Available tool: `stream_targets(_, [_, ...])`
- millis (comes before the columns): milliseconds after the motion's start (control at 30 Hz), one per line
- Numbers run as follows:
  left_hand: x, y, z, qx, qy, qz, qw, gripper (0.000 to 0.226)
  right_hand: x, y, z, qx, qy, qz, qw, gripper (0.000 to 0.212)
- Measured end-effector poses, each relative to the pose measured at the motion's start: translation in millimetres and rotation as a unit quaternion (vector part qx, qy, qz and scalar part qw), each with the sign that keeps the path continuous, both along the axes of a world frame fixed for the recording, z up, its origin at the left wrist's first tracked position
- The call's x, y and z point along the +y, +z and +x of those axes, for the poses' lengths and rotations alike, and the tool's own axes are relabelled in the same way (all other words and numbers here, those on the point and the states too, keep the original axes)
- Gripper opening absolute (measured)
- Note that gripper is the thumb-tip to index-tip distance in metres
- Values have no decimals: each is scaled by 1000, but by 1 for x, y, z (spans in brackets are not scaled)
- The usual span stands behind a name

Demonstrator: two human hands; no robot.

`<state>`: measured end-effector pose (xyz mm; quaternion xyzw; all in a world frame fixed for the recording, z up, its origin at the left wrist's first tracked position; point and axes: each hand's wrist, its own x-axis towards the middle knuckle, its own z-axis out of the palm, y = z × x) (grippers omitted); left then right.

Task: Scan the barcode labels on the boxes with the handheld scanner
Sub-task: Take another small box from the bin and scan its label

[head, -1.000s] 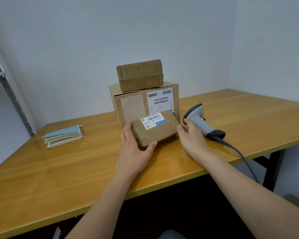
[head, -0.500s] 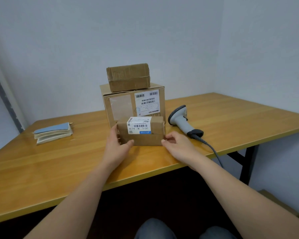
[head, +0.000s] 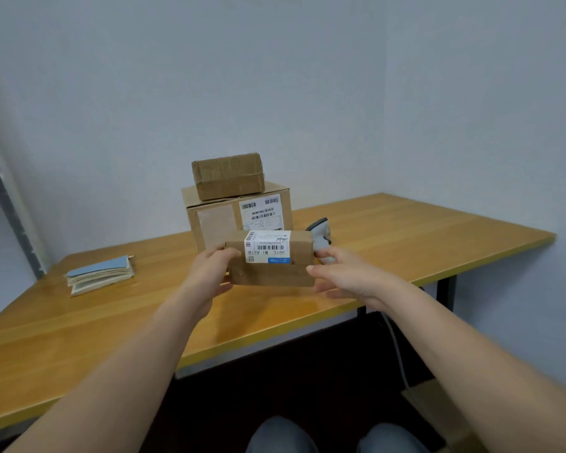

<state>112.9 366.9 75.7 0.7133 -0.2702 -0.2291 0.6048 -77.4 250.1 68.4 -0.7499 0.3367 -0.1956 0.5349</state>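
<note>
A small cardboard box (head: pixel 270 273) with a white barcode label (head: pixel 268 246) on its top edge stands on the wooden table (head: pixel 406 243) in front of me. My left hand (head: pixel 209 273) grips its left end and my right hand (head: pixel 343 276) grips its right end. Behind it stands a large cardboard box (head: pixel 216 223) with its own barcode label (head: pixel 260 212). Another small taped box (head: pixel 228 175) rests on top of the large one. The grey handheld scanner (head: pixel 321 237) lies on the table right of the boxes, partly hidden by my right hand.
A stack of booklets with a blue cover (head: pixel 100 278) lies on the left of the table. The scanner's cable (head: pixel 397 351) hangs off the front edge. A metal shelf upright (head: pixel 10 210) stands at far left. Walls close off the back and right.
The small box has turned upright and risen a little, so its label now faces me across the top edge. Both hands stayed on its ends.
</note>
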Motion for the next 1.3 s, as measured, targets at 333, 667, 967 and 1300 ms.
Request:
stream_targets(333, [-41, 31, -79, -29, -88, -24, 995, 19, -19, 32, -94, -28, -105, 2, 994, 44])
stream_targets(667, [-99, 14, -204, -38, -272, 81, 958, 24, -47, 15, -229, 11, -264, 26, 964, 42])
stream_targets(967, [-138, -35, -295, -32, -394, 181, 901, 45, -61, -30, -327, 116, -343, 83, 929, 36])
stream_targets(1300, [-156, -50, -323, -44, -390, 211, 895, 70, -68, -52, -357, 196, -375, 74, 903, 41])
